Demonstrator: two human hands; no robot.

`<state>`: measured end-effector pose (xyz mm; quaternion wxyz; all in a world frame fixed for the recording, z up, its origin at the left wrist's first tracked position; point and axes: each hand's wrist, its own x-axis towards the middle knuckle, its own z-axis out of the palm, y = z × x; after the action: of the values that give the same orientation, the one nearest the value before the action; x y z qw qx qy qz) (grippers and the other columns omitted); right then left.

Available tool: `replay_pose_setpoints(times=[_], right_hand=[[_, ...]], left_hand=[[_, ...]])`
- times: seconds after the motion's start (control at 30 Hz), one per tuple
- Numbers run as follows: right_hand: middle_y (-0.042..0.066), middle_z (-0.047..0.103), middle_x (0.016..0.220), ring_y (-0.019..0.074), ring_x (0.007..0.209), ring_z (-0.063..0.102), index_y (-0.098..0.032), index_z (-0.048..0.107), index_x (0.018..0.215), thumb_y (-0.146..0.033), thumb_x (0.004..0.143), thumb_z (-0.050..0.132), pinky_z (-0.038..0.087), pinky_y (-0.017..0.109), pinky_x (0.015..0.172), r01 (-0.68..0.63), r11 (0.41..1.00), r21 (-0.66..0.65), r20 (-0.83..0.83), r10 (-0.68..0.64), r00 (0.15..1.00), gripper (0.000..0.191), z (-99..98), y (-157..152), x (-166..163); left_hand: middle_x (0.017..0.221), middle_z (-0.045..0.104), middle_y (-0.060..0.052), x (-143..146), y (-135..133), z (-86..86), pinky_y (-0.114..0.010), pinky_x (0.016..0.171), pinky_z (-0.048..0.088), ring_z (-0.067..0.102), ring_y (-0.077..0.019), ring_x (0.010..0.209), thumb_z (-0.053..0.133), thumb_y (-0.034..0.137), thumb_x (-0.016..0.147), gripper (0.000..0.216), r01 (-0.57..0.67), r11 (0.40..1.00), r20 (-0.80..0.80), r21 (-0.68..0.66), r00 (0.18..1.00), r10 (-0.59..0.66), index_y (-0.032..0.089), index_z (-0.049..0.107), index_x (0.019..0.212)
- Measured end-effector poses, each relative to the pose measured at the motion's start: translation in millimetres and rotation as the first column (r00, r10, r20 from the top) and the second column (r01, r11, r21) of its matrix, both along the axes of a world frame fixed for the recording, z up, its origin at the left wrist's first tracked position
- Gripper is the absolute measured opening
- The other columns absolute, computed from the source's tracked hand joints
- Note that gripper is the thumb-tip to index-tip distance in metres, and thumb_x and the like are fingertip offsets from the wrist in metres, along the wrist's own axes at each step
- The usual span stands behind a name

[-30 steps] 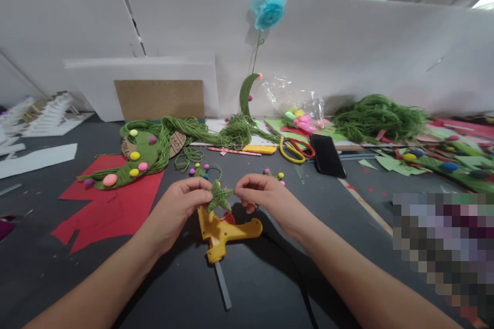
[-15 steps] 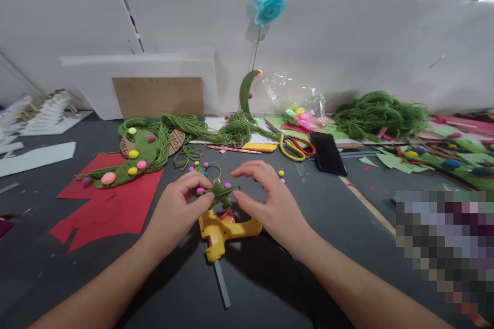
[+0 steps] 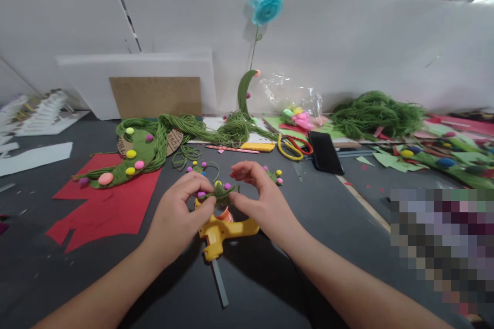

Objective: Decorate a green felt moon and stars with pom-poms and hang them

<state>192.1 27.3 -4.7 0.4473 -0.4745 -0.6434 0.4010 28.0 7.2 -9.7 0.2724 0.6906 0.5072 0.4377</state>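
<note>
A small green yarn-wrapped star (image 3: 222,195) with purple and yellow pom-poms is pinched at its left side between the thumb and fingers of my left hand (image 3: 181,205). My right hand (image 3: 266,198) is at the star's right side, its thumb against or very close to the edge and its fingers raised apart. Below the star lies a yellow glue gun (image 3: 222,231) with a grey glue stick (image 3: 219,282) poking out toward me. Beyond my hands are two similar pom-pom pieces, a left one (image 3: 197,168) and a right one (image 3: 278,177), partly hidden.
Red felt (image 3: 111,216) lies left, under a pom-pom-trimmed green piece (image 3: 141,151). Behind are yellow-and-red scissors (image 3: 291,149), a yellow cutter (image 3: 258,147), a phone (image 3: 326,153), green yarn (image 3: 380,115) and a blue flower (image 3: 267,6). A glue-gun cord runs under my right forearm.
The star has tilted flatter between my hands. My right thumb has moved in to its right edge. The whole view has shifted slightly.
</note>
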Motion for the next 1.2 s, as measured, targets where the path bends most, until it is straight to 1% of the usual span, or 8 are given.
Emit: replay_pose_setpoints(times=[0.3, 0.43, 0.5, 0.6, 0.67, 0.73, 0.83, 1.2], right_hand=[[0.002, 0.061, 0.089, 0.0176, 0.089, 0.056, -0.021, 0.058, 0.083, -0.014, 0.067, 0.058, 0.042, 0.036, 0.085, -0.036, 0.999, 0.026, -0.008, 0.036, 0.999, 0.018, -5.0, 5, 6], [0.002, 0.059, 0.082, 0.0169, 0.082, 0.055, -0.020, 0.059, 0.078, -0.014, 0.070, 0.057, 0.043, 0.033, 0.075, 0.036, 0.972, 0.234, 0.063, -0.052, 0.997, 0.010, -1.8, 3, 10], [0.001, 0.056, 0.076, 0.0163, 0.076, 0.053, -0.019, 0.060, 0.072, -0.014, 0.073, 0.056, 0.042, 0.033, 0.071, 0.036, 0.897, 0.440, 0.163, -0.120, 0.979, 0.006, 1.1, 0, 12], [0.002, 0.055, 0.071, 0.0164, 0.072, 0.049, -0.019, 0.065, 0.071, -0.016, 0.078, 0.055, 0.040, 0.036, 0.073, -0.093, 0.693, 0.715, 0.324, -0.211, 0.922, 0.012, 4.2, -4, 13], [0.002, 0.056, 0.069, 0.0161, 0.071, 0.047, -0.019, 0.068, 0.076, -0.016, 0.079, 0.056, 0.040, 0.039, 0.079, -0.168, 0.589, 0.790, 0.383, -0.261, 0.886, 0.012, 4.7, -6, 13], [0.001, 0.057, 0.068, 0.0155, 0.070, 0.046, -0.020, 0.069, 0.080, -0.015, 0.078, 0.058, 0.040, 0.039, 0.083, -0.195, 0.544, 0.817, 0.403, -0.296, 0.866, 0.012, 4.5, -7, 13], [0.000, 0.056, 0.066, 0.0150, 0.068, 0.045, -0.020, 0.069, 0.081, -0.014, 0.078, 0.059, 0.041, 0.038, 0.083, -0.211, 0.522, 0.826, 0.418, -0.317, 0.852, 0.012, 4.0, -7, 13], [0.001, 0.057, 0.067, 0.0150, 0.068, 0.046, -0.020, 0.068, 0.080, -0.014, 0.079, 0.059, 0.041, 0.038, 0.082, -0.225, 0.533, 0.816, 0.431, -0.302, 0.850, 0.011, 1.5, -7, 10]], left_hand=[[0.078, 0.056, 0.000, -3, 4, -3.3, -0.027, 0.075, 0.038, 0.051, -0.0153, 0.082, 0.052, 0.016, 0.073, 0.006, 0.018, 0.998, 0.048, -0.058, 0.999, -0.015, 0.019, 0.056, 0.069], [0.077, 0.055, 0.001, -6, 8, -5.3, -0.026, 0.072, 0.037, 0.050, -0.0147, 0.080, 0.054, 0.018, 0.071, 0.006, 0.029, 0.991, 0.133, -0.130, 0.991, -0.011, 0.019, 0.056, 0.066], [0.075, 0.054, 0.002, -7, 9, -6.0, -0.025, 0.070, 0.037, 0.049, -0.0141, 0.077, 0.055, 0.020, 0.071, 0.005, 0.032, 0.984, 0.184, -0.175, 0.983, 0.001, 0.019, 0.057, 0.066], [0.071, 0.053, 0.003, -7, 10, -6.5, -0.024, 0.067, 0.037, 0.047, -0.0133, 0.073, 0.057, 0.022, 0.070, 0.004, 0.036, 0.974, 0.252, -0.222, 0.968, 0.022, 0.019, 0.058, 0.067], [0.070, 0.052, 0.003, -7, 11, -6.4, -0.024, 0.067, 0.037, 0.047, -0.0130, 0.072, 0.058, 0.022, 0.069, 0.004, 0.044, 0.971, 0.286, -0.234, 0.958, 0.025, 0.019, 0.059, 0.066], [0.070, 0.052, 0.003, -7, 11, -5.9, -0.024, 0.066, 0.037, 0.046, -0.0128, 0.071, 0.058, 0.022, 0.069, 0.004, 0.046, 0.970, 0.306, -0.239, 0.952, 0.030, 0.019, 0.059, 0.066], [0.070, 0.052, 0.003, -7, 10, -4.9, -0.024, 0.066, 0.037, 0.047, -0.0130, 0.072, 0.059, 0.022, 0.067, 0.004, 0.034, 0.971, 0.309, -0.236, 0.950, 0.042, 0.019, 0.059, 0.066], [0.073, 0.053, 0.002, -7, 8, -0.4, -0.025, 0.070, 0.037, 0.048, -0.0140, 0.076, 0.057, 0.020, 0.068, 0.004, 0.014, 0.987, 0.233, -0.158, 0.972, 0.024, 0.019, 0.059, 0.064]])
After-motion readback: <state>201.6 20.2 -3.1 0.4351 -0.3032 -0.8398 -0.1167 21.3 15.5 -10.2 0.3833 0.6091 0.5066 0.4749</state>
